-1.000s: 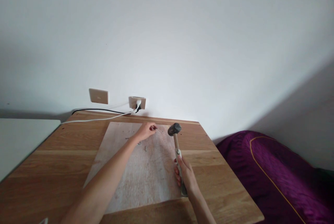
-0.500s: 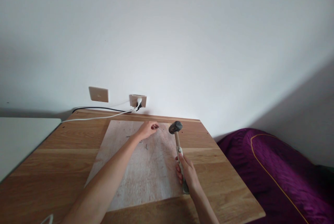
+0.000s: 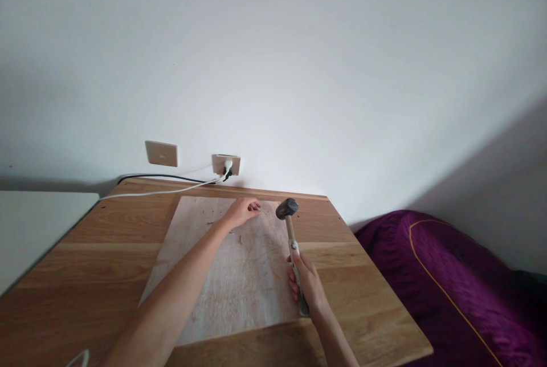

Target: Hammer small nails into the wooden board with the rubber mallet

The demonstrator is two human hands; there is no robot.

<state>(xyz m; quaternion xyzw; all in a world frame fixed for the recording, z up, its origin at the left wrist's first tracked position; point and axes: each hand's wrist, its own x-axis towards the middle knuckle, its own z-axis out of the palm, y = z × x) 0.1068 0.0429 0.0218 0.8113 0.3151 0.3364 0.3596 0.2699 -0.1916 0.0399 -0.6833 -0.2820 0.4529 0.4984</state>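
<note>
Brown wood-grained bench (image 3: 371, 298) carries my whitish, thin rectangular wooden board (image 3: 239, 287), whose far edge lies near the bench's far edge. Over the board's far right corner my left hand (image 3: 242, 211) has its fingers (image 3: 254, 206) pinched together on what looks like a thin metal nail (image 3: 262, 211); it is too small for me to tell whether its tip touches the wood. More small, slim loose nails (image 3: 240, 239) lie on the board, just nearer me and to the left of those fingers.

My right hand (image 3: 308, 282) is wrapped around the pale grip of a hammer with a dark cylindrical head and wooden neck (image 3: 293, 244). Its head points toward the bench's far edge, at the board's right edge, near my left fingers but apart from them.

Behind the bench's far edge, a beige wall socket (image 3: 217, 165) holds a white plug (image 3: 228, 164) and a black one below it. Purple cloth with yellow piping (image 3: 461, 293) bulges beside the bench's right edge.
</note>
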